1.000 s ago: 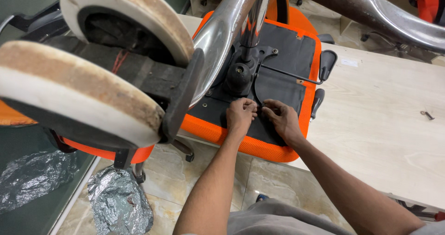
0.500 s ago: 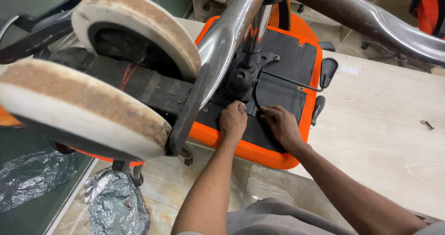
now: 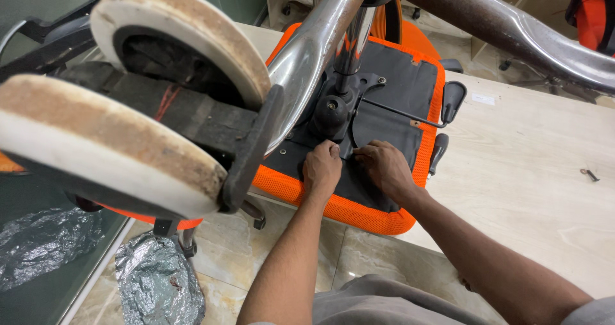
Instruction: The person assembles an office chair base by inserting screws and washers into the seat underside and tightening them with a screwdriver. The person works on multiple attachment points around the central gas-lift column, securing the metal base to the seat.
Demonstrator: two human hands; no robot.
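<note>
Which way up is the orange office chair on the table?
Upside down. The chair lies seat-down on the table, its wheels and chrome legs nearest the camera; both hands, left and right, rest on its black underside.

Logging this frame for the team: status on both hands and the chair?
Left hand and right hand both pressed on the black underside of the upturned orange chair seat, nothing gripped that shows. Caster wheel looms close, blocking part of the view.

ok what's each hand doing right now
Left hand: fingers curled, pressing on the black underside panel of the orange mesh office chair seat.
Right hand: likewise; grip cannot be told.
</note>
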